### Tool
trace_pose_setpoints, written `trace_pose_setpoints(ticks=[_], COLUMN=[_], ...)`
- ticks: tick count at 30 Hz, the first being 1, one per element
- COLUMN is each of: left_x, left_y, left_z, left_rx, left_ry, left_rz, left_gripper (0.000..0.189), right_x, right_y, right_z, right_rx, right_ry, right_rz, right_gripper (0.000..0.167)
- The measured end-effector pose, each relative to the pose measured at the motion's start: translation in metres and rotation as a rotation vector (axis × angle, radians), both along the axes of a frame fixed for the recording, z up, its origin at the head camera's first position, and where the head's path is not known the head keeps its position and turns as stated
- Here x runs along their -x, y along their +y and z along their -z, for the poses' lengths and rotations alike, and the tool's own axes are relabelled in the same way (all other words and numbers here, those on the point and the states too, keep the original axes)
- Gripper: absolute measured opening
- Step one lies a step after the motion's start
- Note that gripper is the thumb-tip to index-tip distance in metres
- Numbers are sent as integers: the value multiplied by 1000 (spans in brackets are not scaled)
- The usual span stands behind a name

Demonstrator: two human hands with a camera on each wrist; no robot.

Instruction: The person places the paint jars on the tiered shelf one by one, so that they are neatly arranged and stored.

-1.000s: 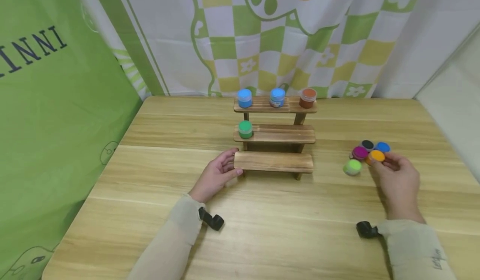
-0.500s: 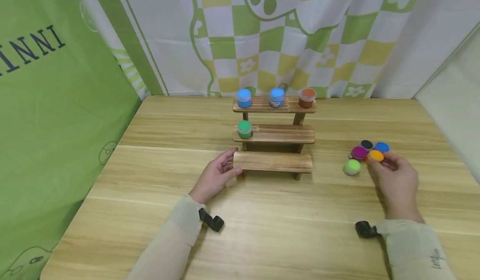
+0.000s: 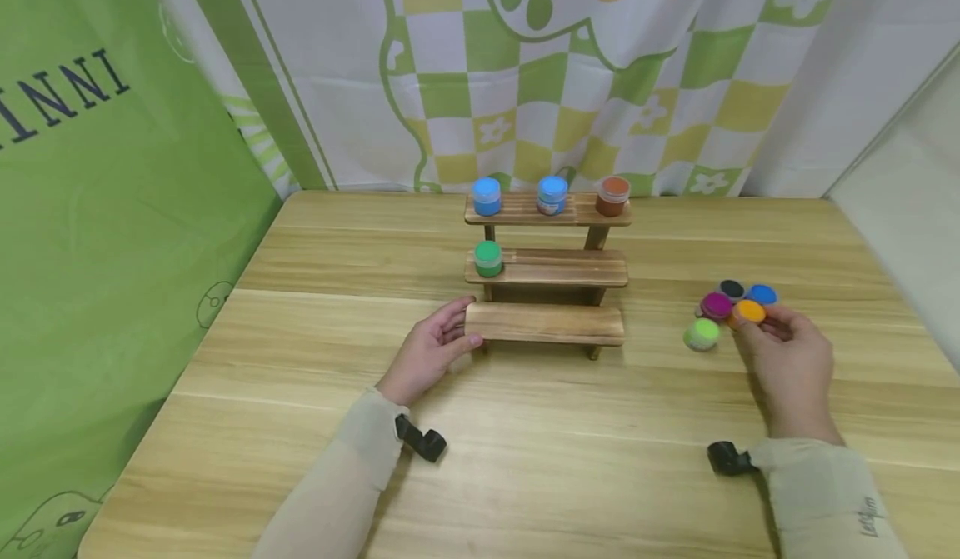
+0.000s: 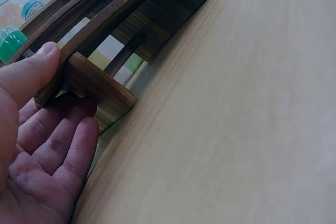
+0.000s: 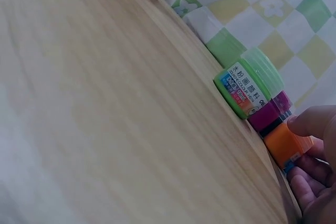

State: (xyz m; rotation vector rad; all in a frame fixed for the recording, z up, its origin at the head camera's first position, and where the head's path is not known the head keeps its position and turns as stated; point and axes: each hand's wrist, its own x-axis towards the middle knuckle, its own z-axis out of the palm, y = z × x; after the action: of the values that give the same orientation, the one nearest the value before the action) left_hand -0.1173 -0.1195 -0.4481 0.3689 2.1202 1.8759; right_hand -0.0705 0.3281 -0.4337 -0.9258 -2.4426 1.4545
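My left hand (image 3: pixel 427 353) holds the left end of a three-tier wooden shelf stand (image 3: pixel 546 323). In the left wrist view the thumb lies against the board's edge, with the other fingers (image 4: pixel 79 145) by the leg underneath. Far to the right, my right hand (image 3: pixel 793 367) pinches an orange paint jar (image 3: pixel 751 312) standing on the table. Around that jar are a light green paint jar (image 3: pixel 702 335), a magenta jar (image 3: pixel 716 306), a black-topped jar (image 3: pixel 732 291) and a blue jar (image 3: pixel 763 294). The right wrist view shows the thumb touching the orange jar's lid side (image 5: pixel 294 139).
On the top tier stand two blue jars (image 3: pixel 487 197) (image 3: pixel 552 197) and a brown jar (image 3: pixel 613 197). A green jar (image 3: pixel 488 259) sits at the middle tier's left end. Behind the wooden table (image 3: pixel 570 476) hangs a checked curtain (image 3: pixel 555 76); green cloth (image 3: pixel 97 251) hangs at left.
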Motion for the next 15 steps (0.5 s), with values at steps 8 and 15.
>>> trace_pose_setpoints(ticks=[8, 15], left_x=[1, 0], left_y=[-3, -2], left_z=[1, 0], left_rx=[8, 28], left_ry=[-8, -3], left_rz=[22, 33], left_gripper=[62, 64], right_x=[1, 1], right_y=[-1, -1], right_z=[-1, -3], right_rx=[19, 96], right_ry=[-15, 17], right_rz=[37, 130], right_gripper=[67, 60])
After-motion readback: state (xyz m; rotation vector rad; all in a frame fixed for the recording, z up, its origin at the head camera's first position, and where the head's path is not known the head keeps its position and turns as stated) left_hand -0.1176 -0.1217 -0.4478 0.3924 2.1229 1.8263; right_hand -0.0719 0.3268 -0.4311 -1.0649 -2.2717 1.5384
